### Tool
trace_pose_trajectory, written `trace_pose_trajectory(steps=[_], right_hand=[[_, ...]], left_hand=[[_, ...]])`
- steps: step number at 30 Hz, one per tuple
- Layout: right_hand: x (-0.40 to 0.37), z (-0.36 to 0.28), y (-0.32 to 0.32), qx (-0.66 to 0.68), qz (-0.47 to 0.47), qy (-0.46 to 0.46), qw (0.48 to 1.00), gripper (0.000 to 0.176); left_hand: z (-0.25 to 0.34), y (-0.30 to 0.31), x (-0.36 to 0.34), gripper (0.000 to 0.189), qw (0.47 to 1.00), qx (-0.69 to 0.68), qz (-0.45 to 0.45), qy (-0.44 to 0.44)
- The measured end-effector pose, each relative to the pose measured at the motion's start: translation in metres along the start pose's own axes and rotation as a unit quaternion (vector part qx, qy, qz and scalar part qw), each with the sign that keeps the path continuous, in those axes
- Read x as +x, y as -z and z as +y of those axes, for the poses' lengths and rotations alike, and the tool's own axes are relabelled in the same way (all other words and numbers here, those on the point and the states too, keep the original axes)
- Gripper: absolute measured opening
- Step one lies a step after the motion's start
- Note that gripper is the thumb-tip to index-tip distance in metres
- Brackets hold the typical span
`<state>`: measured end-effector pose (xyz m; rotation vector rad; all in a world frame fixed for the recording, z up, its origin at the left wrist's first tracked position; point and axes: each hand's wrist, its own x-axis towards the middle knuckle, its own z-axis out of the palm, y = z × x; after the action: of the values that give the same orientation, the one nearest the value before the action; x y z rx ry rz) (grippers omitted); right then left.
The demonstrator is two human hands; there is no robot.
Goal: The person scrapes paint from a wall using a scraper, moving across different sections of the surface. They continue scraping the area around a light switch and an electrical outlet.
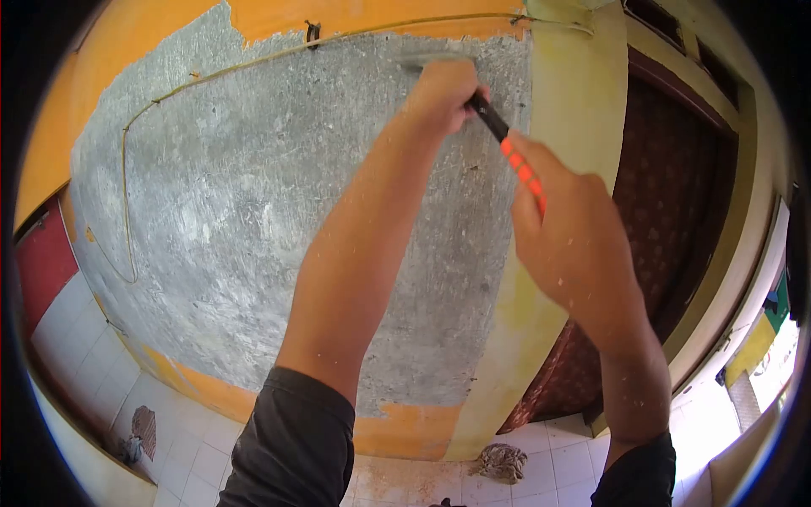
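Note:
A scraper with a black-and-orange handle slants up the wall. Its flat grey blade is blurred and lies against the upper right part of the grey scraped patch. My left hand is closed around the tool close behind the blade and partly hides it. Lower down and to the right, my right hand wraps around the orange grip. Pale specks dot both forearms.
A thin cable hangs across the patch, held by a dark hook. Orange paint borders it. To the right stand a yellowish pillar and a dark red curtained doorway. A crumpled rag lies on the tiled floor.

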<state>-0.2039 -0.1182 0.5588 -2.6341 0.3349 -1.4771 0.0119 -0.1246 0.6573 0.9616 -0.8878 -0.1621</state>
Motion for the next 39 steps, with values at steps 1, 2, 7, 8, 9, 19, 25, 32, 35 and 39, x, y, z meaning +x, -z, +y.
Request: trace_pose_trajectory(steps=[1, 2, 7, 8, 9, 19, 25, 32, 35, 39], right_hand=[[0.003, 0.003, -0.002, -0.001, 0.006, 0.004, 1.0, 0.038], [0.007, 0.007, -0.005, -0.003, 0.023, 0.016, 1.0, 0.038], [0.016, 0.0, 0.011, 0.04, 0.028, 0.024, 0.999, 0.039], [0.007, 0.002, 0.006, 0.026, 0.026, 0.024, 0.999, 0.04], [0.003, 0.004, 0.003, 0.01, 0.029, 0.025, 0.999, 0.04], [-0.008, 0.012, -0.016, -0.032, 0.01, -0.027, 0.999, 0.041], [0.011, 0.013, -0.005, -0.027, 0.036, -0.026, 0.999, 0.042], [-0.002, 0.011, 0.005, -0.013, 0.055, 0.003, 0.998, 0.04], [0.007, 0.004, 0.001, -0.021, 0.019, -0.058, 0.998, 0.04], [-0.001, 0.014, 0.003, 0.034, 0.053, -0.028, 0.998, 0.04]], left_hand=[[0.001, -0.001, -0.003, 0.01, 1.0, 0.027, -0.012, 0.0], [0.007, -0.004, 0.003, 0.01, 0.999, 0.028, -0.013, -0.006], [0.02, -0.008, 0.02, 0.016, 0.999, 0.046, -0.004, 0.004], [0.013, -0.007, 0.015, 0.016, 0.999, 0.048, -0.002, 0.004], [0.005, -0.008, 0.002, 0.011, 1.0, 0.024, -0.003, 0.015], [-0.01, -0.007, -0.002, 0.012, 0.996, 0.077, -0.043, 0.002], [0.007, -0.017, 0.021, 0.01, 0.991, 0.104, -0.076, -0.02], [-0.001, -0.02, -0.001, 0.008, 0.997, 0.011, -0.072, -0.011], [0.008, -0.027, 0.01, 0.011, 0.998, 0.041, -0.048, 0.005], [-0.004, -0.024, 0.007, 0.01, 0.995, 0.08, -0.052, 0.005]])
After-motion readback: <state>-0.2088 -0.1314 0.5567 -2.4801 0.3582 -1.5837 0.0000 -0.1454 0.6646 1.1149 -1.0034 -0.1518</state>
